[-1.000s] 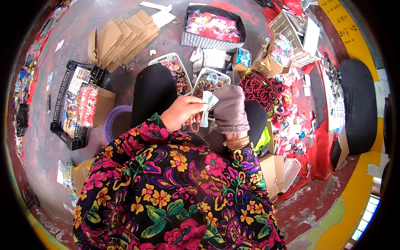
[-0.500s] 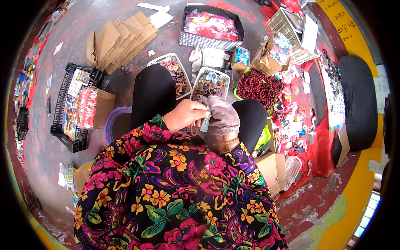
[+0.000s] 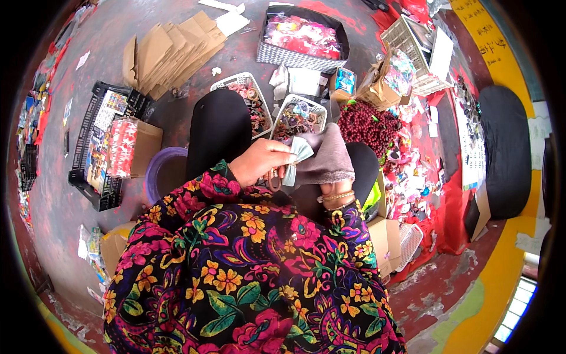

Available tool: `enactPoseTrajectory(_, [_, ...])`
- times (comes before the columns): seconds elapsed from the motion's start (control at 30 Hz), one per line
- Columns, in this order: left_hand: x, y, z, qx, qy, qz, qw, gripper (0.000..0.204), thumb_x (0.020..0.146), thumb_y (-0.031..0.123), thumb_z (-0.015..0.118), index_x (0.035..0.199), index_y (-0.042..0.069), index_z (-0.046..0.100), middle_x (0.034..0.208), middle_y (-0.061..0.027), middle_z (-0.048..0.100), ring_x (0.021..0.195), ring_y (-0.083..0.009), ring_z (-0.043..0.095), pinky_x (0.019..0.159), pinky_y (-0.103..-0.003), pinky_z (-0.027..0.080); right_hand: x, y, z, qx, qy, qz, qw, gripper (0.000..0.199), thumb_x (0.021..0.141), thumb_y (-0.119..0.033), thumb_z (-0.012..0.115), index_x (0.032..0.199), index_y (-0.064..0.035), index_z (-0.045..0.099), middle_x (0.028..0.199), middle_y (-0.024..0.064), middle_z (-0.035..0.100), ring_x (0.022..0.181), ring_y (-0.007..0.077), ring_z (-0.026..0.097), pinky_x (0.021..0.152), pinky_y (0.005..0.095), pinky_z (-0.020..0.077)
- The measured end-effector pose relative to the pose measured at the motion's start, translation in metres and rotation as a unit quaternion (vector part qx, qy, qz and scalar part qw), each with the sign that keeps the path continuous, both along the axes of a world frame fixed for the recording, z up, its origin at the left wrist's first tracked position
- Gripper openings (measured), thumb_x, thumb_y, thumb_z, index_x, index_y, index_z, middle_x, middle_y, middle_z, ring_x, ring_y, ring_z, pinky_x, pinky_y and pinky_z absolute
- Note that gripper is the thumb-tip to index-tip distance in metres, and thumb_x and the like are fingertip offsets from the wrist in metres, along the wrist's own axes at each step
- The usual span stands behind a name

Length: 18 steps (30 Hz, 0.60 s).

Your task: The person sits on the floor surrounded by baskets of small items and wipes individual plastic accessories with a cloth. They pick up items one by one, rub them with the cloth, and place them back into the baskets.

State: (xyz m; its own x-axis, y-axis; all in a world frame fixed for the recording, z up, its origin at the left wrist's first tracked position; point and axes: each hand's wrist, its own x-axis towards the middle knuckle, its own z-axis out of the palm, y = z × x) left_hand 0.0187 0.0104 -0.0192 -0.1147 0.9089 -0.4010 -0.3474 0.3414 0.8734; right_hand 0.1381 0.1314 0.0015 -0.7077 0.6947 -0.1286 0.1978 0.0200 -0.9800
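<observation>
My left hand (image 3: 259,160) pinches a pale blue-green bow (image 3: 302,148) between thumb and fingers, in front of my lap. A brownish loop (image 3: 275,182) hangs below the same fingers, like a hair tie. A greyish-mauve fabric mitt (image 3: 324,158) covers my right hand, so its fingers are hidden. The mitt lies just to the right of the bow, and a gold bracelet shows at the wrist below it. Past my hands stands a white basket (image 3: 324,112) of mixed hair ties. A second white basket (image 3: 268,115) with similar pieces is beside it on the left.
Dark red beads (image 3: 371,130) are heaped right of the baskets, near small goods on red cloth. A patterned fabric bin (image 3: 300,57) holds bagged items farther off. On the left are a black crate (image 3: 97,194), a purple bucket (image 3: 154,171) and stacked flat cardboard (image 3: 171,53).
My mitted right hand has moved a little right, away from the bow. The bow, earlier pointing down and narrow, now spreads up and right in my left fingers.
</observation>
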Motion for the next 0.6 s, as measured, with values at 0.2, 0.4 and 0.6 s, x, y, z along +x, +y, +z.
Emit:
enactPoseTrajectory(0.2, [-0.008, 0.001, -0.01, -0.005, 0.029, -0.021, 0.999, 0.018, 0.085, 0.018, 0.054, 0.082, 0.002, 0.062, 0.059, -0.0014, 0.055, 0.048, -0.0058, 0.051, 0.039, -0.017, 0.037, 0.006, 0.009, -0.018, 0.572, 0.029, 0.178, 0.8, 0.014, 0.068, -0.007, 0.054, 0.082, -0.0064, 0.054, 0.074, 0.0112, 0.053, 0.069, 0.0315, 0.053, 0.06, 0.0376, 0.0442])
enactPoseTrajectory(0.4, [-0.008, -0.006, -0.01, -0.038, 0.063, -0.094, 0.993, 0.019, 0.085, 0.019, 0.054, 0.086, 0.002, 0.062, 0.059, -0.0011, 0.055, 0.045, -0.0062, 0.05, 0.039, -0.018, 0.037, 0.022, 0.008, -0.032, 0.358, 0.024, 0.254, 0.898, 0.024, 0.06, -0.019, 0.067, 0.082, -0.0116, 0.063, 0.08, 0.0056, 0.059, 0.075, 0.0244, 0.057, 0.062, 0.0317, 0.0449])
enactPoseTrajectory(0.6, [-0.009, -0.009, -0.015, -0.02, 0.008, 0.009, 1.0, 0.025, 0.086, 0.021, 0.052, 0.099, 0.0, 0.06, 0.075, -0.0027, 0.058, 0.057, -0.007, 0.053, 0.042, -0.02, 0.042, 0.026, 0.027, -0.028, 0.279, 0.077, 0.261, 0.921, 0.027, 0.053, -0.013, 0.073, 0.075, -0.0064, 0.061, 0.079, 0.007, 0.058, 0.073, 0.0232, 0.057, 0.062, 0.0281, 0.0452])
